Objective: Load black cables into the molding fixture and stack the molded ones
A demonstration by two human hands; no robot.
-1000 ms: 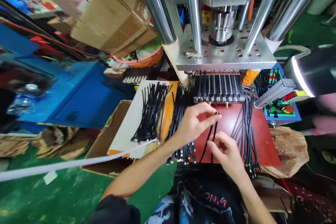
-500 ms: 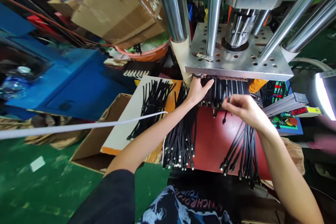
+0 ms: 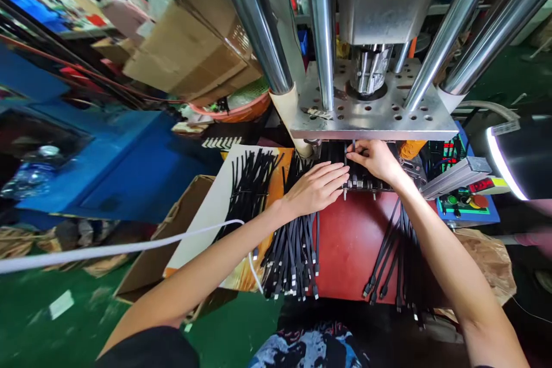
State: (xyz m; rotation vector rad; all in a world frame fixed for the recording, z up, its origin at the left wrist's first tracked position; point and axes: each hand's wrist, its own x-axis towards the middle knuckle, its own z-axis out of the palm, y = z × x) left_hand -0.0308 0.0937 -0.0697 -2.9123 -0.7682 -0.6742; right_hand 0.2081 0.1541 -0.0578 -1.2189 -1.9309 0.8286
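Observation:
My left hand [image 3: 318,187] lies flat, its fingers stretched out together, at the left front of the black fixture [image 3: 364,181] under the press plate. Its palm side faces down over the upper part of a bundle of black cables [image 3: 293,259] with metal plug ends. My right hand [image 3: 374,160] reaches in beneath the plate, thumb and index finger pinched at the fixture's left half. A thin dark cable [image 3: 354,145] shows at those fingertips; most of it is hidden. Another bunch of black cables [image 3: 394,264] hangs on the right of the red work surface [image 3: 349,253].
Overhead is the metal press plate [image 3: 375,123] between steel columns [image 3: 321,34]. At left, more cables [image 3: 250,181] lie on a white board [image 3: 200,221]. A control box [image 3: 468,207] and a bright lamp [image 3: 506,167] stand right. A white cord [image 3: 129,247] crosses the left side.
My left hand has come down and out from beneath the plate and flattened. My right hand has moved up and left into the fixture. The whole view has shifted a little.

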